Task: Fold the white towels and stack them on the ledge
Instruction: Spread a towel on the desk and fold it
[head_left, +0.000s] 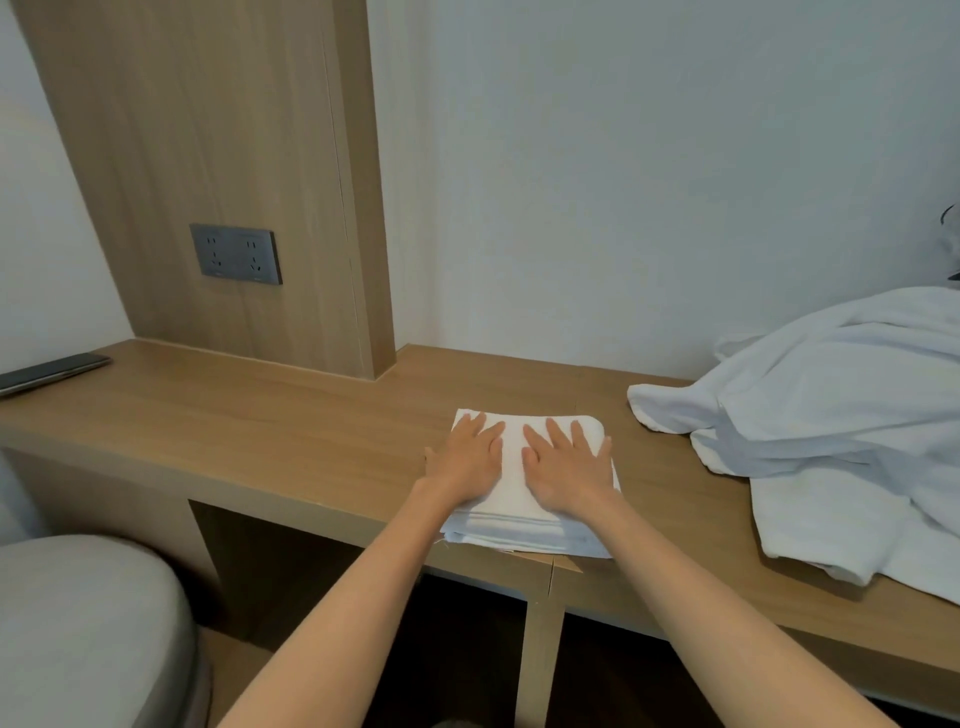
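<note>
A folded white towel (511, 525) lies in a neat square near the front edge of the wooden ledge (270, 415). My left hand (467, 457) presses flat on its left half, fingers straight and spread. On the right half my right hand (569, 465) lies flat the same way. A heap of unfolded white towels (831, 431) is bunched up on the ledge to the right, apart from the folded one.
A dark phone (49, 371) lies at the ledge's far left. A wooden panel with a grey double socket (236, 254) rises behind the ledge. A grey cushioned seat (88, 634) stands at the lower left. The white wall backs the ledge.
</note>
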